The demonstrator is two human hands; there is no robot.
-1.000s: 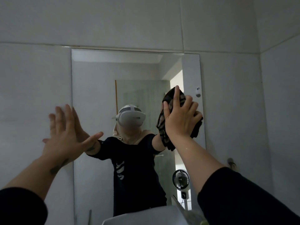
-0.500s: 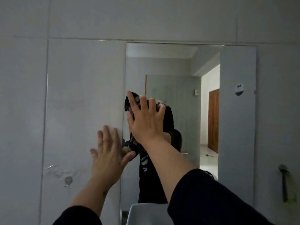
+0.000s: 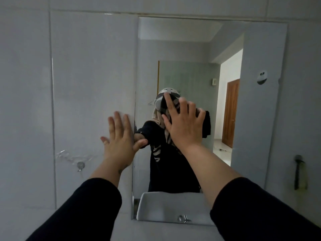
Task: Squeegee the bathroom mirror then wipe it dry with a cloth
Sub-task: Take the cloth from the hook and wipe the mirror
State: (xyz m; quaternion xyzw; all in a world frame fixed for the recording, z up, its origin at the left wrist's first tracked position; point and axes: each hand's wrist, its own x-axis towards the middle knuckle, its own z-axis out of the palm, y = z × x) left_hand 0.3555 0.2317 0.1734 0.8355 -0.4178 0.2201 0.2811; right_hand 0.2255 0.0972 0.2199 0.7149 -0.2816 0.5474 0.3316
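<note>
While left hand [image 3: 119,141] rests flat, released, on wall tile [image 3: 86,84] | right hand [image 3: 184,126] spread, pressing cloth [image 3: 205,122] against mirror [image 3: 191,46]

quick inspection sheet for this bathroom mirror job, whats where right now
surface: mirror fixed on a tiled wall; no streaks that I can make out
job's things: dark cloth pressed flat to the glass under the right hand; squeegee nothing seen
clutter: small round sticker near the mirror's right edge
grippers: left hand open, palm on the tile at the mirror's left edge, thumb over the glass; right hand's fingers spread over the cloth
cables: nothing seen
surroundings: metal stud in the tile on the left; dark hanging item on the right wall; sink seen only as a reflection
</note>
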